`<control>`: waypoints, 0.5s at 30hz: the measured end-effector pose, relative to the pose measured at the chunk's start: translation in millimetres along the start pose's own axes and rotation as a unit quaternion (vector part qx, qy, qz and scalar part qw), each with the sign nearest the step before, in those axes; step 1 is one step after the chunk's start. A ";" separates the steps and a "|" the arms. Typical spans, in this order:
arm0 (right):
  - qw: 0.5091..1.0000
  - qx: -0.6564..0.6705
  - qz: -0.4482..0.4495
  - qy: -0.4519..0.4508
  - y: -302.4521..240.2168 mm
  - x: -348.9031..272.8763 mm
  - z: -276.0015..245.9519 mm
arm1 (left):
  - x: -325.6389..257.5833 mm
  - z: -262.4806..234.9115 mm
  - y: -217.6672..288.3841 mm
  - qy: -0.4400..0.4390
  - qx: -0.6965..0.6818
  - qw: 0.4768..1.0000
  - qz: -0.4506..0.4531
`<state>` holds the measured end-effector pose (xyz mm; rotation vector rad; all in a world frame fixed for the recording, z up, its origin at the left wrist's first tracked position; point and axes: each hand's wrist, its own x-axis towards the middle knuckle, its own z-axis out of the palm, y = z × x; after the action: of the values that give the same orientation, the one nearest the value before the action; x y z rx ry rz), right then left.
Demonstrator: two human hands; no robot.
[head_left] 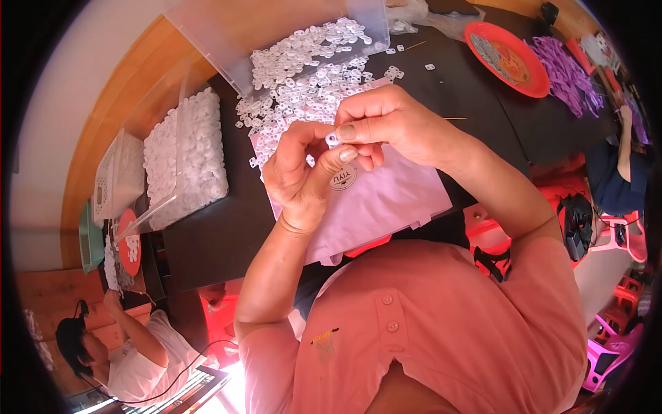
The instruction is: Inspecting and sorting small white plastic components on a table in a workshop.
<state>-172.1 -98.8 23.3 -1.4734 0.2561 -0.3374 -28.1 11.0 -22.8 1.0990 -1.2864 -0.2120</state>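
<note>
Both my hands meet over a pink cloth bag [400,196] that lies on the dark table. Between the fingertips is a small white plastic piece [332,140] with a dark hole in its face. My left hand [296,169] pinches it from the left and below. Thumb and fingers of my right hand [386,127] close on it from the right. Just beyond the hands spreads a loose pile of similar white pieces [286,114], partly on the pink cloth. It runs back to a clear plastic bin [241,72], where more of them lie.
At the left a clear tray holds rows of white pieces [186,159]. A red round tray [534,84] with metal bits and purple straps [569,76] sit at the far right. One person [145,345] works at the lower left, another [617,165] at the right edge.
</note>
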 end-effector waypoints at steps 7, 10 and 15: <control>0.999 0.044 0.005 -0.017 10.1 -2.0 -3.9 | -0.4 -1.2 4.6 -0.023 0.051 0.998 0.001; 0.998 0.061 0.002 -0.019 14.2 -3.0 -4.1 | -1.3 -1.1 2.9 -0.034 0.044 0.998 0.004; 0.998 0.064 -0.001 -0.022 18.2 -5.5 -3.3 | -4.1 -3.6 8.2 -0.069 0.009 0.997 -0.041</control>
<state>-177.3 -98.6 4.7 -1.3541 0.1948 -0.3164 -30.0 19.9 -19.0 1.1699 -1.3676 -0.3439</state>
